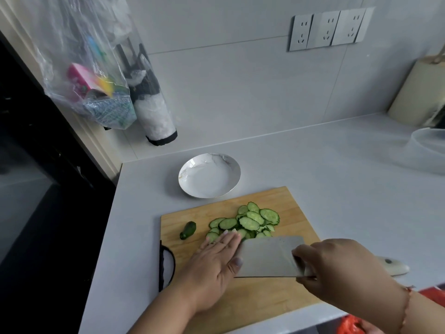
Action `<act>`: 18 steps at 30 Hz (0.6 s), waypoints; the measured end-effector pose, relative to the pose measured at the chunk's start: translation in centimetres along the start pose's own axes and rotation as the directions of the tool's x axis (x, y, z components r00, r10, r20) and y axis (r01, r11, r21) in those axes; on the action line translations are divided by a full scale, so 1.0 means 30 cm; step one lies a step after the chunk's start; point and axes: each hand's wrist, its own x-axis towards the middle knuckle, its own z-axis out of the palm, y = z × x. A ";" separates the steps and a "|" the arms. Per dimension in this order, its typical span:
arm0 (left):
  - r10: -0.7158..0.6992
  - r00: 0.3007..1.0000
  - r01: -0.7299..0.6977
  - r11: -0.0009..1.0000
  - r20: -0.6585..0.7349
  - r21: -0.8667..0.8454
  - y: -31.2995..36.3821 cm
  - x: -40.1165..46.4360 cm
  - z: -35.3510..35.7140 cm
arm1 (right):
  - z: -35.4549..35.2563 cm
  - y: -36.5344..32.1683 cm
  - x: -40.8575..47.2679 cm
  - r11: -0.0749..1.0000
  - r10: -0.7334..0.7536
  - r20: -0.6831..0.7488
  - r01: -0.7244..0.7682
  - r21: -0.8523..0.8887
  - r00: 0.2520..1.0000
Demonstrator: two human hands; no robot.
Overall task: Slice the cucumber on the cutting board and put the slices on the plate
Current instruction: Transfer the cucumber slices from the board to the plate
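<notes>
A pile of several cucumber slices (250,220) lies on the wooden cutting board (296,208). A dark green cucumber end piece (188,230) lies apart, to the left on the board. My left hand (216,263) lies flat with straight fingers, its fingertips touching the near slices and its thumb against the cleaver. My right hand (337,266) grips the handle of the cleaver (267,256), whose broad blade lies nearly flat, its front edge at the near slices. The white plate (209,177) stands behind the board with nothing in it.
A clear plastic bowl (426,150) sits at the right edge of the counter, a pale block (419,92) behind it. Plastic bags (96,75) hang on the left wall. A white object (392,265) lies right of the board. The counter drops off at the left.
</notes>
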 end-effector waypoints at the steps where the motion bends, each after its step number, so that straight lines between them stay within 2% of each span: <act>1: -0.014 1.000 0.014 1.000 0.004 -0.005 -0.012 0.006 0.003 | -0.016 0.005 -0.014 1.000 0.007 0.019 -0.007 0.013 1.000; 4: -0.054 0.999 0.054 0.999 0.006 -0.004 -0.051 0.007 0.022 | -0.052 0.034 -0.056 0.998 0.053 0.036 -0.054 0.024 0.998; 7: -0.064 0.998 0.062 0.995 -0.028 -0.080 -0.068 -0.007 0.041 | -0.093 0.070 -0.096 0.973 0.213 0.115 -0.221 0.066 0.970; 12: -0.156 0.940 0.079 0.965 -0.303 -0.251 -0.086 -0.019 0.071 | -0.093 0.119 -0.072 0.875 0.437 0.119 -0.452 0.175 0.892; 18: -0.181 0.845 0.075 0.972 -0.503 -0.224 -0.097 0.006 0.094 | 0.043 0.107 0.083 0.774 0.538 0.092 -0.534 0.341 0.838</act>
